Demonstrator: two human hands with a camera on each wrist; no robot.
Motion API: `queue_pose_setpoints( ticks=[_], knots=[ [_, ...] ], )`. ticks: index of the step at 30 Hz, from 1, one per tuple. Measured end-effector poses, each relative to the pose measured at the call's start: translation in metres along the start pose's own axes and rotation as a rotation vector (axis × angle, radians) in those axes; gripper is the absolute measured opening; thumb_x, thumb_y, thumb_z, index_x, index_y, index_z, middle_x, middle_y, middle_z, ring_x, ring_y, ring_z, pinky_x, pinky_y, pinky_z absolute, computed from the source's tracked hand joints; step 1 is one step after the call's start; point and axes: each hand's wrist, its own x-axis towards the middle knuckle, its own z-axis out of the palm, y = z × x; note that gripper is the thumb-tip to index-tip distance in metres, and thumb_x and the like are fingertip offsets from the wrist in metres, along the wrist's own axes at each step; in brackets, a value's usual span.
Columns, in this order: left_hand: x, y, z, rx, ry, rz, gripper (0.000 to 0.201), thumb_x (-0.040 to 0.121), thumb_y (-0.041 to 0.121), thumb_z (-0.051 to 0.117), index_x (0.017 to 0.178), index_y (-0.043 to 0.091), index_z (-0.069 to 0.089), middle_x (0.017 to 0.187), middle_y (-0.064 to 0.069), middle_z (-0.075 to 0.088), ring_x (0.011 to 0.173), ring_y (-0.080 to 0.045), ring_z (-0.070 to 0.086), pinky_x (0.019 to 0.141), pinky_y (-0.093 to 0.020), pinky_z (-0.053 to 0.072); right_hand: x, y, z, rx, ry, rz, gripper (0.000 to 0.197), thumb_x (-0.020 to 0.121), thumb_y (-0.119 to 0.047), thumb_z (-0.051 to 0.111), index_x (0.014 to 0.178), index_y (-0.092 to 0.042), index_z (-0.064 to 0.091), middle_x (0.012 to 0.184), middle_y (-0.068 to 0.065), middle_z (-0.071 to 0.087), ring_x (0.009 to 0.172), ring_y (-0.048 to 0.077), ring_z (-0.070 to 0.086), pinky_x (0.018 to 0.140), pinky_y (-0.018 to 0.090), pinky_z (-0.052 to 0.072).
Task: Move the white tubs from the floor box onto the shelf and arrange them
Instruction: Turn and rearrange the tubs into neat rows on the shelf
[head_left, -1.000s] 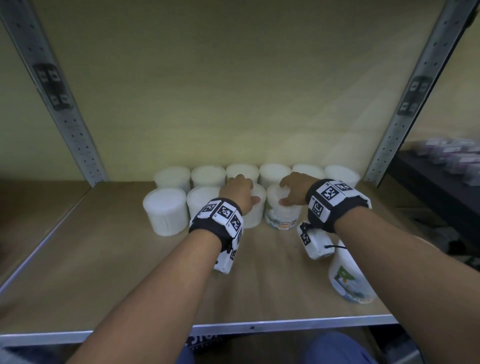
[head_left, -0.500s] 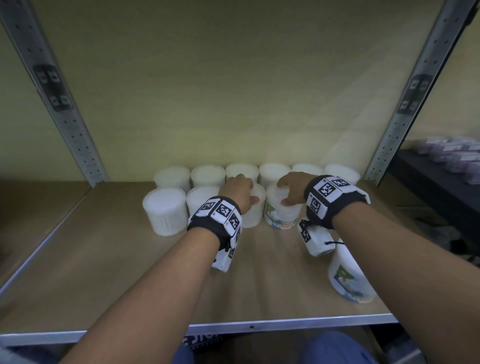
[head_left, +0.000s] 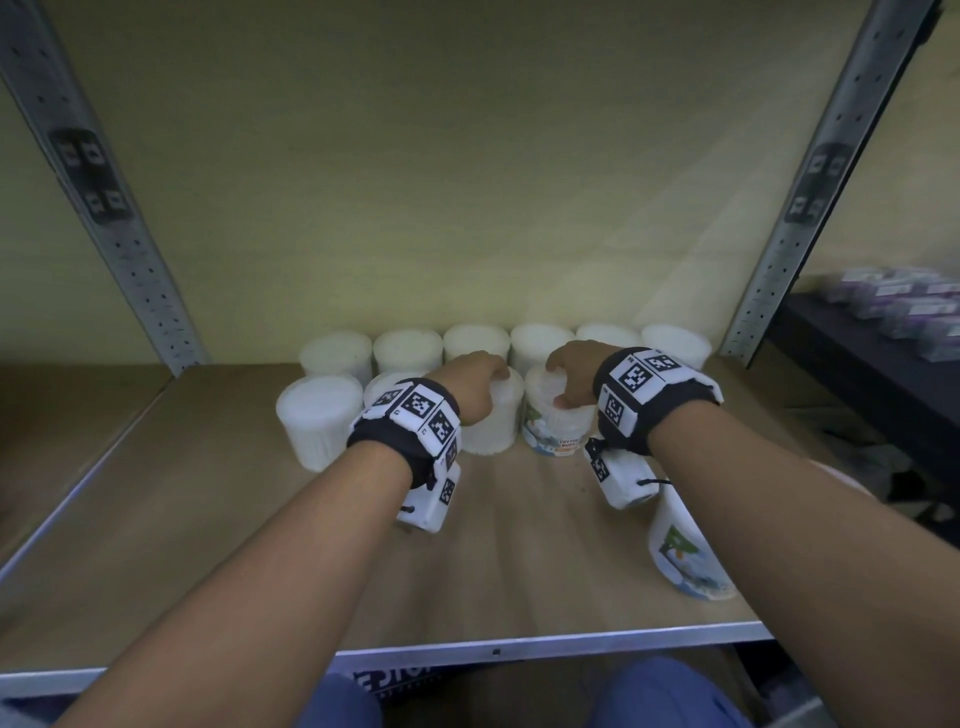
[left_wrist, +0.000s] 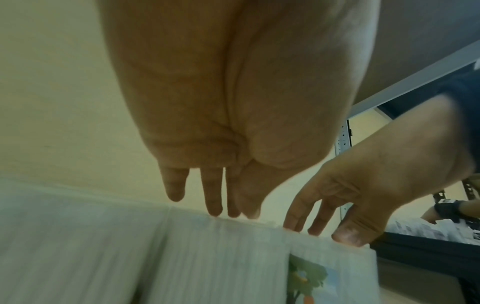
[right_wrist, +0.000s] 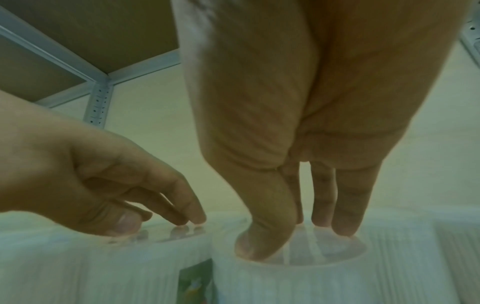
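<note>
White tubs (head_left: 540, 343) stand upright on the wooden shelf (head_left: 156, 519), six in a back row against the wall, four in front. The left hand (head_left: 470, 387) rests fingertips on the third front tub (head_left: 493, 421); the right hand (head_left: 571, 371) grips the lid of the labelled fourth tub (head_left: 558, 431), thumb and fingers curled around it. Another labelled tub (head_left: 685, 556) stands near the shelf's front edge.
</note>
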Motion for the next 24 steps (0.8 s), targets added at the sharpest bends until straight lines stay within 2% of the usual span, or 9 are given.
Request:
queue_pose_setpoints(
  ticks=[4, 8, 15, 22, 24],
  knots=[
    [0.006, 0.003, 0.010, 0.051, 0.158, -0.075, 0.049, 0.094, 0.036, 0.052, 0.137, 0.013, 0.044, 0.138, -0.010, 0.043, 0.127, -0.028, 0.043, 0.103, -0.042, 0.041, 0.001, -0.003, -0.001, -0.030, -0.006, 0.001, 0.056, 0.091, -0.026, 0.062, 0.139, -0.004, 0.045, 0.142, 0.014, 0.048, 0.129, 0.027, 0.049, 0.106, 0.033, 0.041],
    [0.012, 0.003, 0.019, 0.118, 0.211, -0.128, 0.055, 0.091, 0.047, 0.051, 0.131, 0.010, 0.049, 0.133, -0.011, 0.046, 0.125, -0.029, 0.044, 0.098, -0.042, 0.042, 0.003, -0.003, 0.000, -0.041, -0.008, 0.009, 0.054, 0.091, -0.028, 0.061, 0.137, -0.003, 0.047, 0.141, 0.014, 0.049, 0.129, 0.028, 0.050, 0.107, 0.033, 0.042],
    [0.015, 0.002, 0.014, 0.127, 0.141, -0.116, 0.054, 0.092, 0.043, 0.053, 0.135, 0.012, 0.047, 0.138, -0.010, 0.042, 0.128, -0.029, 0.042, 0.102, -0.044, 0.041, 0.003, -0.003, 0.000, -0.026, -0.014, 0.018, 0.055, 0.091, -0.028, 0.061, 0.137, -0.002, 0.047, 0.141, 0.015, 0.049, 0.129, 0.027, 0.050, 0.107, 0.033, 0.042],
    [0.014, -0.006, 0.005, 0.052, 0.018, -0.033, 0.048, 0.094, 0.015, 0.052, 0.141, 0.020, 0.042, 0.147, -0.004, 0.039, 0.133, -0.025, 0.042, 0.110, -0.040, 0.038, 0.003, -0.003, 0.001, -0.013, -0.011, 0.026, 0.053, 0.092, -0.027, 0.060, 0.137, -0.003, 0.047, 0.141, 0.014, 0.049, 0.129, 0.027, 0.050, 0.107, 0.032, 0.042],
    [0.013, -0.006, 0.005, 0.035, 0.018, -0.021, 0.050, 0.094, 0.013, 0.051, 0.142, 0.020, 0.040, 0.148, -0.004, 0.037, 0.134, -0.025, 0.041, 0.110, -0.040, 0.038, 0.002, -0.003, 0.001, -0.009, -0.006, 0.024, 0.053, 0.092, -0.026, 0.060, 0.137, -0.002, 0.047, 0.141, 0.014, 0.049, 0.129, 0.027, 0.050, 0.107, 0.032, 0.042]
  ],
)
